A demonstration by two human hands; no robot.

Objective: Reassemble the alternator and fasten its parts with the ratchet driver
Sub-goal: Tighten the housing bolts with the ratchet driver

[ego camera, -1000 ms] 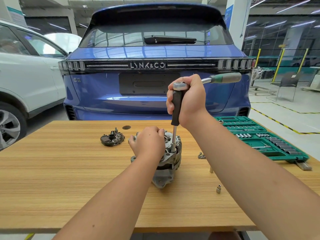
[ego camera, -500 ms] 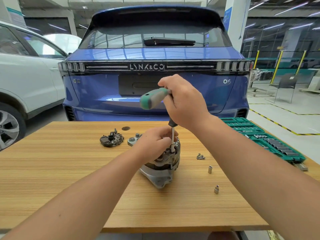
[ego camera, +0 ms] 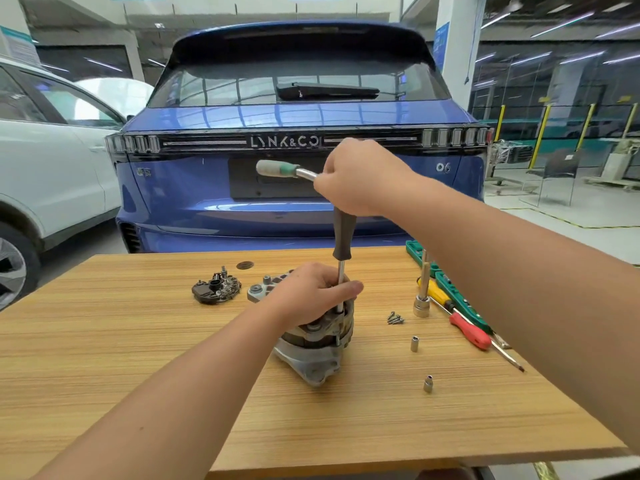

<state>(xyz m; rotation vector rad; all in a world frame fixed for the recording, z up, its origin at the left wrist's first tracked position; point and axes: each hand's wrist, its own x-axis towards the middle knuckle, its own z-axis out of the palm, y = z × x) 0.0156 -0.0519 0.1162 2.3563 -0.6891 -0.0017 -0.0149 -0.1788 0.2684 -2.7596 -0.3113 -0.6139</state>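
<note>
The pale wooden worktable (ego camera: 138, 358) carries everything, and near its centre stands the grey cast-metal alternator (ego camera: 317, 348), shaft axis upright, with a bolt boss on its top rim at about two o'clock. The left hand (ego camera: 311, 296) lies over the top of the housing with its fingers curled round the rim, the thumb tip touching the driver's steel shank to guide it. The right hand (ego camera: 360, 178) is closed around the head of the ratchet driver (ego camera: 343, 233), whose dark vertical grip and thin shaft run straight down into that boss, while its grey-and-green side handle sticks out toward nine o'clock. To do this fastening step well, it seems best to keep the shaft plumb over the bolt, press down lightly so the bit stays seated, swing the side handle in short arcs, and let the left hand brace the housing against turning. At three o'clock of the alternator lie a green plastic socket-set case (ego camera: 460, 299), a red-handled screwdriver (ego camera: 471, 330) and a chrome socket on an extension bar (ego camera: 422, 303); at ten o'clock sits the black rectifier plate (ego camera: 216, 289). Smaller still, a cluster of loose screws (ego camera: 395, 318) and two small steel sockets (ego camera: 414, 344) lie at three to four o'clock.
</note>
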